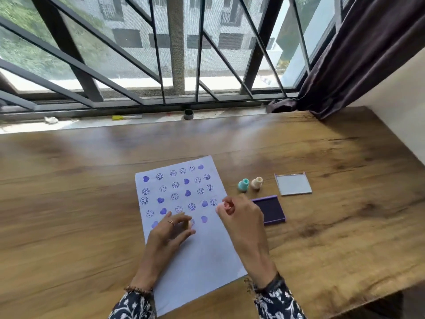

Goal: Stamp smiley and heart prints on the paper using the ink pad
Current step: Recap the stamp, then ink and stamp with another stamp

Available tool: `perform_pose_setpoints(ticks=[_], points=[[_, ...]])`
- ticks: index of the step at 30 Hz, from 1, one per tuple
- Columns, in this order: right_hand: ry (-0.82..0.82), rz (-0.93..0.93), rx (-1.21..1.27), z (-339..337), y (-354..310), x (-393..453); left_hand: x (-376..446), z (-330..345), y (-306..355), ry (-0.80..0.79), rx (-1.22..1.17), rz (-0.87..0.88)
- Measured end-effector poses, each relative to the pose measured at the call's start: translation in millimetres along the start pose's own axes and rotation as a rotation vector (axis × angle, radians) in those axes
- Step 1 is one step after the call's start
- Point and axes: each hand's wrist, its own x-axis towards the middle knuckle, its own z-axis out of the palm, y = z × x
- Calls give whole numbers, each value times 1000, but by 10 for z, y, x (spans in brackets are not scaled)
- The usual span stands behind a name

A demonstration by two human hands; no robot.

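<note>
A white paper point(202, 254) lies on the wooden table point(333, 226), its upper half covered with purple smiley and heart prints. My left hand point(170, 231) rests over the lower rows and pinches a small pale stamp point(188, 224), which is blurred, down on the sheet. My right hand point(243, 217) hovers at the paper's right edge, its fingertips holding a pink stamp point(227, 205). The open purple ink pad point(273, 211) sits just right of that hand, partly hidden by it.
A teal stamp point(243, 185) and a cream stamp point(257, 183) stand upright beyond the ink pad. The pad's clear lid point(292, 184) lies to their right. A window sill with small items runs along the table's far edge, and a dark curtain point(368, 54) hangs at the right.
</note>
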Motion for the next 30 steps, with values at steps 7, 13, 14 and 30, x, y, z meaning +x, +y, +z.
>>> perform_pose_setpoints(ticks=[7, 13, 14, 30], points=[[270, -158, -9, -171, -189, 47, 1, 4, -36, 1, -25, 0], [-71, 33, -24, 430, 179, 6, -1, 19, -83, 12, -6, 23], [-48, 30, -26, 456, 198, 0, -5, 17, -82, 4, 5, 25], [31, -163, -53, 465, 350, -20, -30, -21, 56, 23, -5, 1]])
